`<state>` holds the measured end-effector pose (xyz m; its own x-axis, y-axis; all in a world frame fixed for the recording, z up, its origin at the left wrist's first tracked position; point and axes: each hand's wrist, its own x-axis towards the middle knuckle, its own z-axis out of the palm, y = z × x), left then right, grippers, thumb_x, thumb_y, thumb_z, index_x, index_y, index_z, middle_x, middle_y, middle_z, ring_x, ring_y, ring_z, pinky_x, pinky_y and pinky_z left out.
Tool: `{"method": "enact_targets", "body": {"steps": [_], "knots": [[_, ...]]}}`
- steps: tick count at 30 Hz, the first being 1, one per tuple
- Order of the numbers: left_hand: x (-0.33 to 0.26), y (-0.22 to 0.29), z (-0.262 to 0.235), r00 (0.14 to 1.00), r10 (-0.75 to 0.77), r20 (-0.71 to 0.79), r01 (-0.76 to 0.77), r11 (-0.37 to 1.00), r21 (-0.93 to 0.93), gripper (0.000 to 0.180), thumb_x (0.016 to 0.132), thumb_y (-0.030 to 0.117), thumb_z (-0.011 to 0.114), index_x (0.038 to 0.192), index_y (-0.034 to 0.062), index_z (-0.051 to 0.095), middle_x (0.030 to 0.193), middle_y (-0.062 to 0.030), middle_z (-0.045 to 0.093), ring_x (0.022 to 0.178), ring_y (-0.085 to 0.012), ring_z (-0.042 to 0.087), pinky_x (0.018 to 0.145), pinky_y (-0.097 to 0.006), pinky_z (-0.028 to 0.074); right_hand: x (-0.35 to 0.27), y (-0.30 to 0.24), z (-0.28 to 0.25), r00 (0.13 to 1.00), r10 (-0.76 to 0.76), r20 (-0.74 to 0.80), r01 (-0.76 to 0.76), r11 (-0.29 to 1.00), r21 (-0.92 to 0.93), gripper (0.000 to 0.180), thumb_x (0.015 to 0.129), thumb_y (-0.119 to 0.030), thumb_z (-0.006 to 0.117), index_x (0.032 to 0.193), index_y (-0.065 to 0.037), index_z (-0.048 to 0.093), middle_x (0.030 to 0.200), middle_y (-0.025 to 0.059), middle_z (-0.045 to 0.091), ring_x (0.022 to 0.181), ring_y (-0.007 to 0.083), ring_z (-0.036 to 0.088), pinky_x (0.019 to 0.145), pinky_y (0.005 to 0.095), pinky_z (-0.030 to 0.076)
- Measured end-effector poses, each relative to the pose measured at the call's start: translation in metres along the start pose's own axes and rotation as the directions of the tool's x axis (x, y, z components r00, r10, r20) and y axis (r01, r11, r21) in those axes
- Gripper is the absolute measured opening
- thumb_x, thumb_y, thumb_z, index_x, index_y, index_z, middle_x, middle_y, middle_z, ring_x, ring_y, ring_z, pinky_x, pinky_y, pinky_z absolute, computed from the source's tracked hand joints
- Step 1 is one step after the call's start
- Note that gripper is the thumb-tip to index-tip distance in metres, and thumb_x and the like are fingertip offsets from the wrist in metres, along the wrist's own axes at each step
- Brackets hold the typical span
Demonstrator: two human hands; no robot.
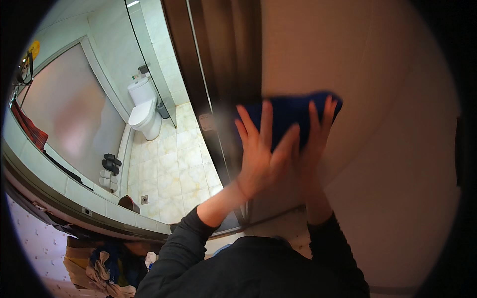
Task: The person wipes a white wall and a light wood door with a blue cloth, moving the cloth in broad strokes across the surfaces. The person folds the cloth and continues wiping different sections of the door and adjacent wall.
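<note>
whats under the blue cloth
The blue cloth lies flat against a beige wall, pressed there by the left hand and right hand. The wall patch beneath it is covered.

- Left hand [261, 159]: raised in front of the chest, palm turned away, fingers [267, 124] spread and pointing upward, pressed flat.
- Right hand [315, 134]: raised beside the left, fingers extended upward, its edge overlapping the left hand's thumb side.
- Both forearms: rise from the lower edge in dark sleeves pushed back at the wrists, converging toward the hands.
</note>
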<state>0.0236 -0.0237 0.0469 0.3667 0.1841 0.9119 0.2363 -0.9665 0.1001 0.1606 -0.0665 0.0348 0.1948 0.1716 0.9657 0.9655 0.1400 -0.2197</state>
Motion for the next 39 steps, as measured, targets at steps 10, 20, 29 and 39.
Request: {"method": "enact_targets", "body": {"steps": [10, 20, 29, 39], "knots": [[-0.002, 0.012, 0.034, 0.995, -0.072, -0.063, 0.093, 0.871, 0.483, 0.04, 0.083, 0.027, 0.058, 0.122, 0.0228, 0.063, 0.142, -0.0096, 0.045, 0.128, -0.0654, 0.017, 0.1, -0.073, 0.008, 0.001, 0.036, 0.013, 0.987, -0.153, 0.047, 0.157, 0.983, -0.098, 0.048, 0.084, -0.03, 0.06, 0.13, -0.018, 0.054, 0.149, 0.0266, 0.022, 0.136, 0.0515, 0.02, 0.103, 0.0709, 0.013], [0.077, 0.021, 0.024, 0.972, 0.031, -0.232, 0.105, 0.827, 0.552, 0.042, 0.086, 0.031, 0.057, 0.128, 0.0318, 0.058, 0.146, -0.0037, 0.041, 0.127, -0.0644, 0.023, 0.094, -0.073, 0.024, 0.086, 0.029, -0.009, 0.985, -0.145, 0.089, 0.157, 0.979, -0.134, 0.051, 0.082, -0.025, 0.064, 0.132, -0.025, 0.055, 0.15, 0.0182, 0.027, 0.137, 0.0428, 0.025, 0.107, 0.0651, 0.015], [0.076, 0.025, 0.053, 0.971, -0.084, -0.226, 0.207, 0.769, 0.605, 0.043, 0.089, 0.032, 0.051, 0.131, 0.0237, 0.056, 0.149, -0.0097, 0.036, 0.136, -0.057, 0.01, 0.107, -0.066, 0.001, 0.087, 0.048, -0.007, 0.971, -0.223, 0.084, 0.231, 0.968, -0.1, 0.044, 0.094, -0.027, 0.044, 0.134, -0.013, 0.052, 0.149, 0.0245, 0.027, 0.138, 0.0455, 0.022, 0.107, 0.0644, 0.012], [-0.089, 0.005, 0.097, 0.999, 0.01, 0.042, -0.036, 0.74, 0.672, 0.035, 0.08, 0.038, 0.062, 0.113, 0.0265, 0.065, 0.131, -0.0047, 0.052, 0.118, -0.0497, 0.032, 0.089, -0.062, 0.019, -0.096, 0.078, 0.006, 0.971, -0.214, 0.108, 0.216, 0.976, -0.007, 0.028, 0.089, -0.029, 0.056, 0.112, -0.019, 0.066, 0.145, 0.0168, 0.036, 0.139, 0.0403, 0.021, 0.108, 0.065, 0.008]]}}
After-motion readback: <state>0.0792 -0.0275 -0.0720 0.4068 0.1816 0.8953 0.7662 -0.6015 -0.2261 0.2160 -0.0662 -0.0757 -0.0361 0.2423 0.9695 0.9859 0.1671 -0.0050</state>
